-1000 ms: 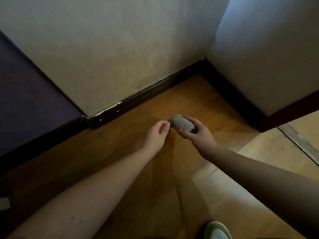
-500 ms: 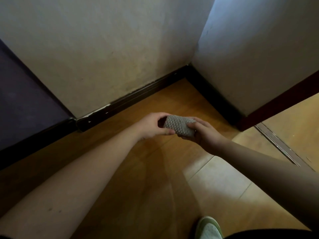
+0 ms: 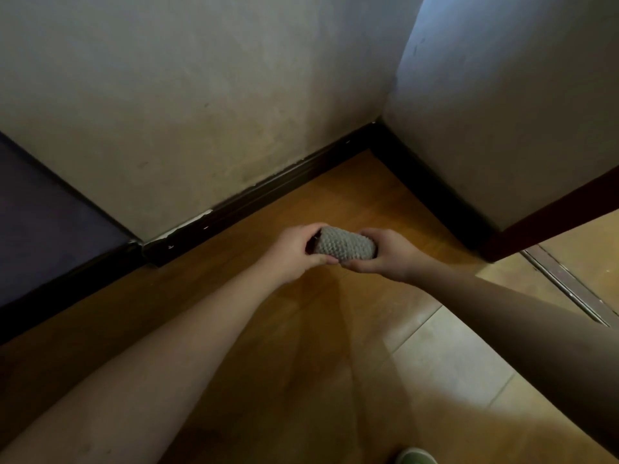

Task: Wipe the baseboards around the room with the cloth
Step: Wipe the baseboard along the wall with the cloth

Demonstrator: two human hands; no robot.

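Note:
A folded grey knitted cloth (image 3: 345, 246) is held above the wooden floor, between both hands. My left hand (image 3: 294, 252) grips its left end, thumb underneath and fingers curled over the top. My right hand (image 3: 388, 254) cups its right end from below and behind. A dark baseboard (image 3: 268, 195) runs along the foot of the pale wall ahead, with chipped white spots near its left end. It meets a second dark baseboard (image 3: 432, 192) in the corner at the right.
A dark purple panel (image 3: 43, 222) stands at the left. A dark red door edge (image 3: 552, 216) and a metal floor track (image 3: 569, 286) lie at the right. Pale tiles (image 3: 452, 356) adjoin the wood floor. A green shoe tip (image 3: 415, 457) shows at the bottom edge.
My left hand reached over from beside the cloth and took hold of its left end. Both hands now grip it together, a little farther from the wall.

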